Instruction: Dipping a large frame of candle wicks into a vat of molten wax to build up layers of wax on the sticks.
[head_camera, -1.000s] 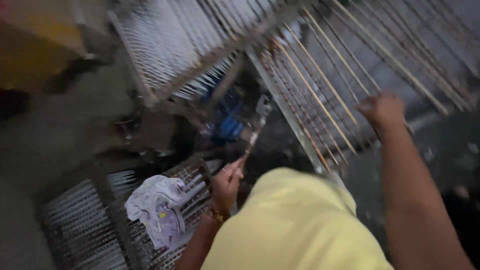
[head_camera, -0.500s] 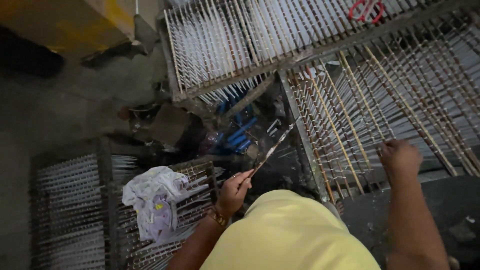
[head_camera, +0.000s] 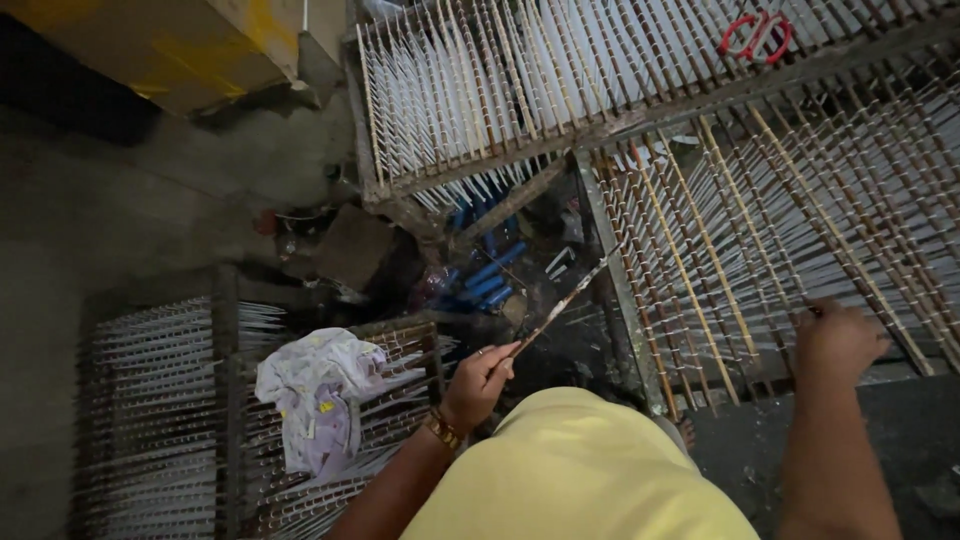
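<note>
The left hand (head_camera: 480, 385) pinches a thin stick (head_camera: 562, 308) whose long axis slants up and right toward the wire rack (head_camera: 800, 210); the right hand (head_camera: 835, 345), fingers curled, rests on that rack's near edge.

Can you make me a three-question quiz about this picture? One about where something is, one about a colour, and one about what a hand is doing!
1. Where is the crumpled cloth?
A. on the lower left rack
B. in the right hand
C. on the yellow box

2. What colour are the scissors?
A. blue
B. red
C. green

3. What is the left hand doing?
A. lying open and flat
B. holding the scissors
C. holding a thin stick

Answers:
1 A, the cloth lies on the rods of the lower left rack.
2 B, the handles on the top rack are red.
3 C, its fingers pinch the stick, while the right hand rests on the big rack.
</note>
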